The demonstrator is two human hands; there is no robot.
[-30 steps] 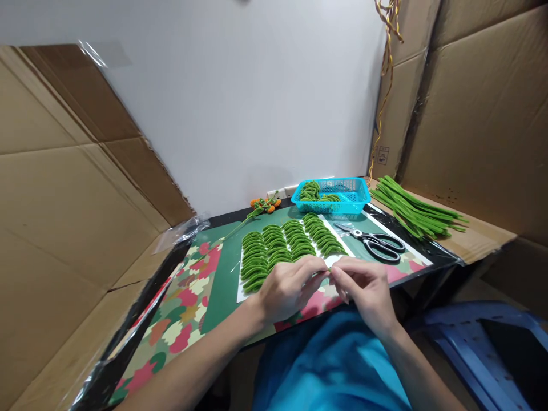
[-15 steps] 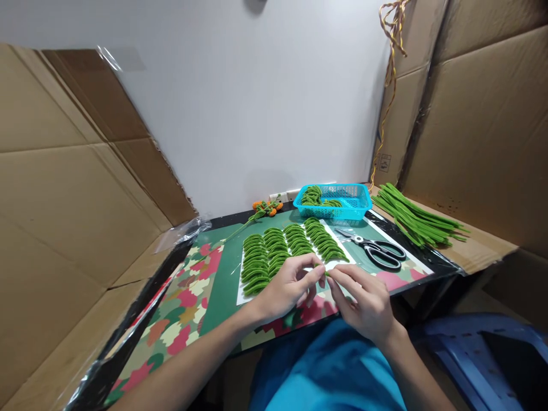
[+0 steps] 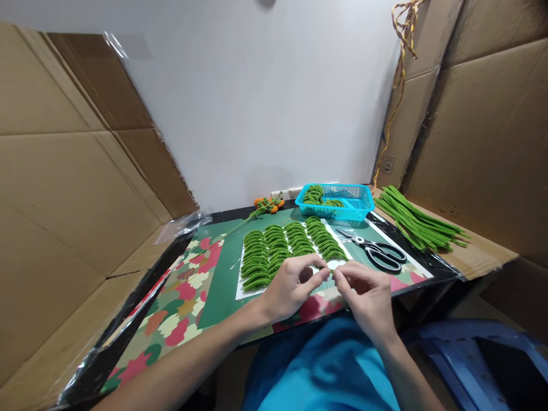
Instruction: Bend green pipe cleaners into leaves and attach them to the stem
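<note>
Close to the table's front edge, my left hand point(image 3: 293, 288) and my right hand point(image 3: 366, 294) meet fingertip to fingertip. Between them they pinch a short green pipe cleaner point(image 3: 331, 272), mostly covered by the fingers. Just beyond my hands lies a white sheet point(image 3: 240, 290) with bent green pipe cleaner pieces point(image 3: 256, 257) laid on it in several columns. My left wrist partly blocks the sheet's near edge. To the right of the sheet rest black-handled scissors point(image 3: 377, 251), with their blades pointing left and away.
At the back stands a blue basket point(image 3: 336, 214) holding more bent green pieces. Right of it lies a bundle of long green pipe cleaners point(image 3: 422, 220). An orange flower stem point(image 3: 268, 206) lies at the back left. Cardboard walls point(image 3: 492, 125) flank the table; a blue plastic stool point(image 3: 466, 342) is at lower right.
My hands have shifted slightly to the right in view, with the fingertips still together on the green piece. The left fingers have curled a little closer. The view has tilted slightly.
</note>
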